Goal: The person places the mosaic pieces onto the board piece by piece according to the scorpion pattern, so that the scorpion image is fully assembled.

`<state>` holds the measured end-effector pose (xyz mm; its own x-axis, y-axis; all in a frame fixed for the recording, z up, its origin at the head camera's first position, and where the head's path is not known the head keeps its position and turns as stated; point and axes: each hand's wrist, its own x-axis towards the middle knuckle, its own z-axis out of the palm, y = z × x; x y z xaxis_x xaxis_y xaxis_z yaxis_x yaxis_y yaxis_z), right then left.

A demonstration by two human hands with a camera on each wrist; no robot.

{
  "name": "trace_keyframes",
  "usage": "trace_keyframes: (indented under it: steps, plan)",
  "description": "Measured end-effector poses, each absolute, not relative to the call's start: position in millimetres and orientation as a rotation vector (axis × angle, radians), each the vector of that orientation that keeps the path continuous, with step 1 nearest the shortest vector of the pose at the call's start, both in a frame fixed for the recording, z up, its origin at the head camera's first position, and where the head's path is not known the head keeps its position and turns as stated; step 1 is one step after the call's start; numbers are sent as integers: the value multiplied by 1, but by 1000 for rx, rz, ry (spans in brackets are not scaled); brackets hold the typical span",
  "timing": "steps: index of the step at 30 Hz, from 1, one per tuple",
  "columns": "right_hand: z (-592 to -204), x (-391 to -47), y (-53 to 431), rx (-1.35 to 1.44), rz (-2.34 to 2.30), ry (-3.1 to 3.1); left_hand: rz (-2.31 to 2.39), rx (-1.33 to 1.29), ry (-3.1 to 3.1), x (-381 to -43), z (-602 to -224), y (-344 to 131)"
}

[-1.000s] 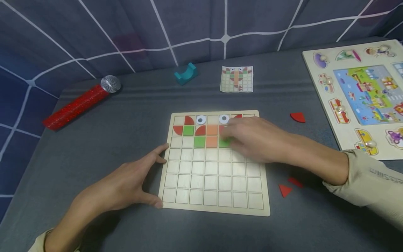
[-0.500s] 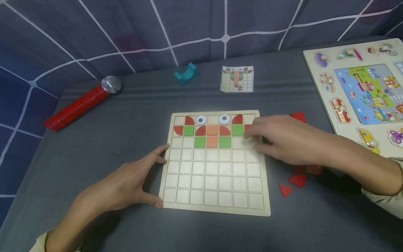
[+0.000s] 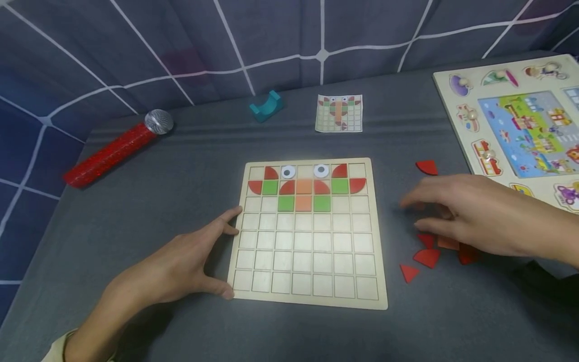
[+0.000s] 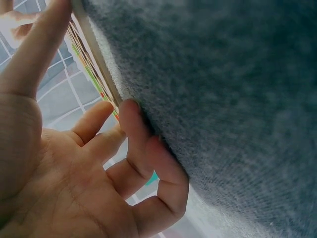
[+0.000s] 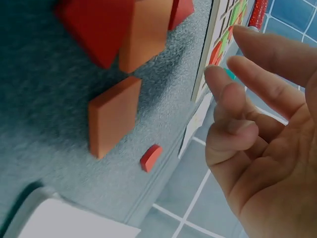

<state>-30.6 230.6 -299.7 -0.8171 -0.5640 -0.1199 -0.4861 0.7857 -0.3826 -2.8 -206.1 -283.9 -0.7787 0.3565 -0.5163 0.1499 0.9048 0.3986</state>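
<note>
A pale wooden grid board [image 3: 312, 264] lies on the grey cloth, with red, green and orange pieces and two eye pieces in its upper rows. A red quarter-circle piece [image 3: 358, 185] sits at the right end of the second row. My left hand [image 3: 178, 264] touches the board's left edge with fingertips and thumb spread apart. To the right of the board, my right hand [image 3: 470, 213] hovers over loose pieces, fingers loosely bent and holding nothing. Beneath it show an orange square piece [image 5: 115, 118] and red pieces, partly hidden by the hand in the head view.
A printed pattern card [image 3: 339, 120] lies behind the board, near a teal curved block [image 3: 268, 106]. At the left is a red microphone [image 3: 115, 151]. A picture knob puzzle [image 3: 461, 120] lies at the right. A red triangle [image 3: 409, 273] lies beside the board.
My right hand has moved right, off the board to over the loose pieces, leaving the red quarter-circle in the second row's right end. The left hand has stayed at the board's edge.
</note>
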Motion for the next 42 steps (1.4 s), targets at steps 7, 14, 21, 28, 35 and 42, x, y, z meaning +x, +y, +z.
trace_keyframes:
  steps: [7,14,21,28,35,42]
  plan:
    - [-312,-23,244,-845,-434,2738,446,386,2460,-4,-283,-207]
    - [-319,-18,254,-811,-342,2709,458,391,2458,-4,-283,-207]
    - [-319,-11,252,-868,-398,2685,469,391,2457,-4,-282,-207]
    - [-319,0,241,-985,-428,2640,464,385,2456,-5,-282,-207]
    - [-322,3,235,-1056,-405,2610,462,400,2453,-4,-282,-208]
    - [-318,0,230,-1028,-462,2561,463,396,2457,-4,-282,-207]
